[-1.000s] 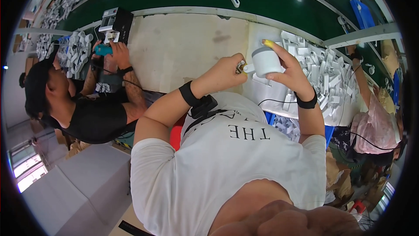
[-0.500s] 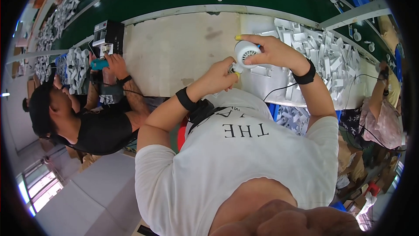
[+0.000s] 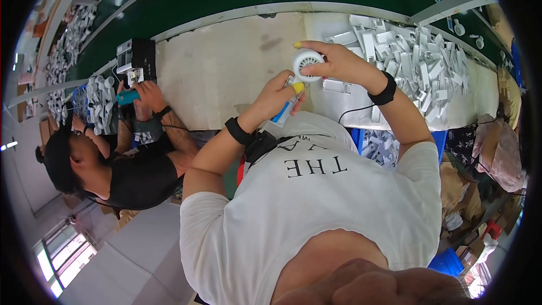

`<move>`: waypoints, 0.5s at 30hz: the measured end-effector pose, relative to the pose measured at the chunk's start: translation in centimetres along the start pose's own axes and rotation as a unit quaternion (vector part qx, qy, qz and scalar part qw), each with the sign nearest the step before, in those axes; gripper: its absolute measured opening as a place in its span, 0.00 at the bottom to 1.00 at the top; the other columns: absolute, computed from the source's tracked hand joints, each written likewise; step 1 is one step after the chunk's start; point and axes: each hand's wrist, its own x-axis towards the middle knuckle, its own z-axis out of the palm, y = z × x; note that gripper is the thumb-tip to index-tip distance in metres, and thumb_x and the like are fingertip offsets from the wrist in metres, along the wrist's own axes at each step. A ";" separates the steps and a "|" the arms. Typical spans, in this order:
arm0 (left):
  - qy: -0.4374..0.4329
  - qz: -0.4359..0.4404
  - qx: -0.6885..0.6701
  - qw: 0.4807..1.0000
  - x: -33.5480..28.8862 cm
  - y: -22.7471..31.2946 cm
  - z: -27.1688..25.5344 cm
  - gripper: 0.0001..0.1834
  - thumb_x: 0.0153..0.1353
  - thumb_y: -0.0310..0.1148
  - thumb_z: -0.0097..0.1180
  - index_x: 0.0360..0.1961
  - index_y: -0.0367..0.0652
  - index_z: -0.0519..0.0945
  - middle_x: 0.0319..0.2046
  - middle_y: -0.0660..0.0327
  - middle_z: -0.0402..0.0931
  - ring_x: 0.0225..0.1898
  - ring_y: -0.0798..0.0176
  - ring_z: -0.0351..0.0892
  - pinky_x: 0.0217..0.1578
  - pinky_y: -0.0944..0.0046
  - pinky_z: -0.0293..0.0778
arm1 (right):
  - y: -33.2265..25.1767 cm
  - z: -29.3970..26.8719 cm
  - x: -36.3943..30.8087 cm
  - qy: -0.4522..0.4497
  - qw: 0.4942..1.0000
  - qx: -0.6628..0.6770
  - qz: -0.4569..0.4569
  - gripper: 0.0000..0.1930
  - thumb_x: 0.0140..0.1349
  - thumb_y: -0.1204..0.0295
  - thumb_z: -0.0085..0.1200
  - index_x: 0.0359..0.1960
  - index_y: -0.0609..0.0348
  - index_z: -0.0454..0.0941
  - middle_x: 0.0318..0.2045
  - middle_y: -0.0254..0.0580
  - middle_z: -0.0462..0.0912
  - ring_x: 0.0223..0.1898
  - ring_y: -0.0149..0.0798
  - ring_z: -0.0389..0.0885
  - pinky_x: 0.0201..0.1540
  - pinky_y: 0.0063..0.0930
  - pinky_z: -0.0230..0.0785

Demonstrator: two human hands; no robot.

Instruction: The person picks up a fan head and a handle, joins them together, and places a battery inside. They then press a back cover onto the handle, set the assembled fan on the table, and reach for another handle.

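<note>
Head view: white fan (image 3: 305, 59) between my two hands, round grilled head over the desk (image 3: 214, 68), handle (image 3: 286, 111) slanting toward me.
Left fingers (image 3: 297, 87): wrapped round the handle, near its head end.
Right fingers (image 3: 316, 69): gripping the head, thumb across the grille.
Feel: probably light, stiff, slightly slippery plastic; grille likely the fragile bit.
Hold: best by handle and the head's outer rim.
Edges: handle overlaps the desk's near edge; pale rail (image 3: 226, 19) along the far side.
Room: widest leftward; rightward tight, white parts pile (image 3: 409, 62) near my right wrist.
</note>
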 end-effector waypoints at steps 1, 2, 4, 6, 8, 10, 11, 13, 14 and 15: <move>0.004 0.003 -0.038 0.999 0.1 -0.1 -0.1 0.08 0.60 0.29 0.44 0.38 0.37 0.66 0.24 0.59 0.72 0.19 0.68 0.71 0.18 0.68 0.69 | 0.0 0.2 0.0 0.011 1.000 -0.018 -0.007 0.30 0.52 0.61 0.57 0.57 0.55 0.65 0.37 0.42 0.77 0.32 0.30 0.76 0.30 0.20 0.71; 0.003 0.002 -0.037 0.999 0.1 -0.3 -0.2 0.08 0.60 0.29 0.44 0.38 0.37 0.66 0.24 0.59 0.72 0.19 0.68 0.71 0.18 0.68 0.69 | 0.0 0.3 0.0 0.023 0.999 -0.036 -0.015 0.30 0.53 0.61 0.57 0.57 0.55 0.64 0.37 0.42 0.77 0.32 0.30 0.76 0.31 0.20 0.72; -0.012 0.016 -0.045 0.999 0.1 -0.7 -0.5 0.08 0.60 0.30 0.46 0.37 0.37 0.67 0.24 0.59 0.73 0.19 0.66 0.73 0.20 0.67 0.70 | 0.2 0.4 0.0 0.019 1.000 -0.002 -0.011 0.30 0.53 0.60 0.56 0.57 0.55 0.64 0.37 0.42 0.77 0.33 0.30 0.76 0.31 0.21 0.72; -0.013 0.025 -0.062 0.998 -0.1 -0.9 -0.6 0.08 0.60 0.30 0.47 0.37 0.37 0.68 0.26 0.58 0.74 0.22 0.65 0.75 0.24 0.67 0.72 | 1.0 0.5 0.3 0.015 0.999 0.032 -0.007 0.30 0.53 0.60 0.56 0.57 0.55 0.64 0.37 0.43 0.77 0.33 0.31 0.77 0.32 0.22 0.72; -0.014 0.039 -0.081 0.996 -0.2 -0.7 -0.5 0.09 0.60 0.31 0.48 0.37 0.36 0.70 0.27 0.57 0.75 0.25 0.64 0.77 0.28 0.66 0.73 | 3.3 -0.1 0.9 -0.008 0.960 0.274 -0.063 0.28 0.54 0.58 0.55 0.56 0.55 0.65 0.39 0.43 0.77 0.36 0.30 0.77 0.35 0.23 0.73; 0.066 0.121 -0.156 0.978 -0.4 -0.1 -0.5 0.11 0.59 0.31 0.49 0.39 0.35 0.72 0.32 0.54 0.78 0.32 0.62 0.78 0.36 0.65 0.73 | 6.2 -0.5 0.9 0.026 0.951 0.299 -0.071 0.26 0.56 0.57 0.53 0.54 0.56 0.67 0.43 0.46 0.76 0.38 0.37 0.77 0.37 0.25 0.72; 0.061 0.148 -0.155 0.975 -0.3 0.1 -1.1 0.12 0.59 0.31 0.49 0.41 0.35 0.74 0.36 0.52 0.78 0.37 0.62 0.78 0.40 0.64 0.72 | 8.9 -0.3 0.9 0.091 0.993 0.074 -0.019 0.23 0.55 0.59 0.53 0.51 0.56 0.69 0.41 0.45 0.76 0.36 0.38 0.77 0.37 0.27 0.71; 0.067 0.148 -0.151 0.975 -0.3 -0.1 -2.3 0.12 0.60 0.31 0.49 0.41 0.36 0.74 0.37 0.52 0.78 0.38 0.62 0.78 0.39 0.65 0.72 | 15.2 1.0 0.4 0.160 0.948 -0.269 -0.051 0.21 0.51 0.63 0.55 0.47 0.55 0.70 0.40 0.45 0.75 0.36 0.42 0.75 0.38 0.31 0.70; 0.071 0.145 -0.146 0.976 -0.3 -0.1 -2.8 0.12 0.60 0.31 0.49 0.42 0.36 0.74 0.38 0.52 0.77 0.39 0.61 0.78 0.38 0.66 0.73 | 17.6 2.2 -0.3 0.168 0.901 -0.376 -0.132 0.23 0.48 0.66 0.57 0.47 0.55 0.69 0.40 0.46 0.74 0.39 0.45 0.74 0.39 0.34 0.69; 0.079 0.149 -0.145 0.975 -0.6 -0.1 -3.2 0.12 0.60 0.31 0.49 0.42 0.36 0.74 0.38 0.52 0.77 0.39 0.61 0.78 0.38 0.66 0.73 | 17.7 3.1 -0.5 0.165 0.901 -0.376 -0.141 0.23 0.48 0.66 0.57 0.47 0.55 0.69 0.40 0.46 0.74 0.39 0.45 0.74 0.39 0.34 0.69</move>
